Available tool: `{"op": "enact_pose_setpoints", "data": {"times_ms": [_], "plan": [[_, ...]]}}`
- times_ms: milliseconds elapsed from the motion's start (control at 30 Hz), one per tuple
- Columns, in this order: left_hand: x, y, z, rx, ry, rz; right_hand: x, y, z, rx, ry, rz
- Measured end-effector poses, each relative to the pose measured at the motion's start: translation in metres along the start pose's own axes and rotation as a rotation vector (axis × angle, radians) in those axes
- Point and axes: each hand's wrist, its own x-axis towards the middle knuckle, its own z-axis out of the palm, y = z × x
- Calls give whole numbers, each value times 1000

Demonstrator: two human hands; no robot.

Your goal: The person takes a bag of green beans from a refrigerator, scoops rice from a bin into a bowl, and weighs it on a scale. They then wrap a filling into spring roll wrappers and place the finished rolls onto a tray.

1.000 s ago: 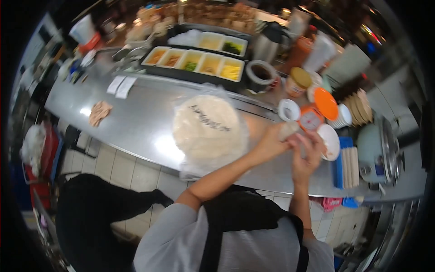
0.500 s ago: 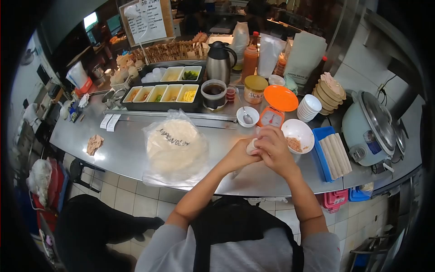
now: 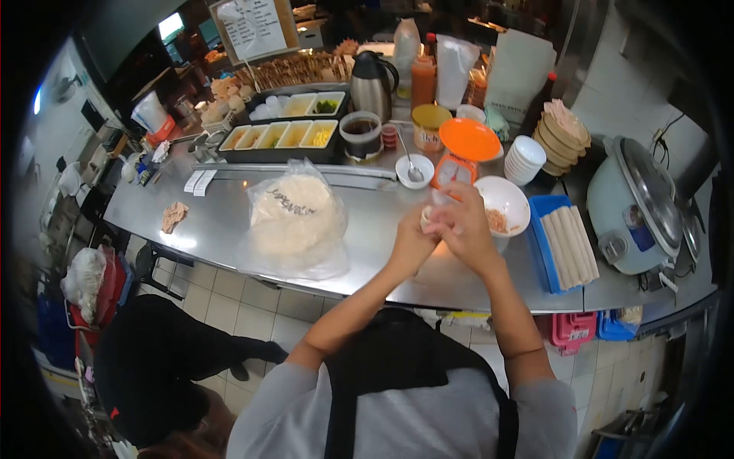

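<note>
Both hands meet over the steel counter's front, just below the orange scale (image 3: 456, 170). My left hand (image 3: 414, 239) is wrapped round a small pale piece (image 3: 430, 217), whose nature I cannot make out. The fingers of my right hand (image 3: 468, 229) are bent over its top, pressed against the same piece. Just right of them stands a white bowl (image 3: 514, 197) with a pinkish filling (image 3: 497, 221) inside. A small bowl with a spoon (image 3: 414, 173) is behind my left hand. Left of my hands lies a plastic bag of round pale wrappers (image 3: 297, 218).
A blue tray of long pale rolls (image 3: 567, 249) and a large cooker (image 3: 631, 210) are at the right. Behind stand white cups (image 3: 524, 161), a steel jug (image 3: 372, 88) and a topping tray (image 3: 279, 139). A person in black (image 3: 157, 367) is at the lower left.
The view has shifted a little. My hands, still together, have risen slightly toward the scale, and the fingers of my right hand have moved over the pale piece.
</note>
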Motion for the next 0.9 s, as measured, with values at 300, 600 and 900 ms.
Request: {"op": "enact_pose_setpoints", "data": {"times_ms": [300, 600, 900], "plan": [[1, 23, -8, -308, -259, -157, -27, 16, 12, 368, 215, 185], [8, 34, -29, -322, -449, -275, -5, 15, 4, 209, 107, -99], [-2, 8, -10, -32, 26, 28, 7, 0, 1, 396, -7, 141]]}}
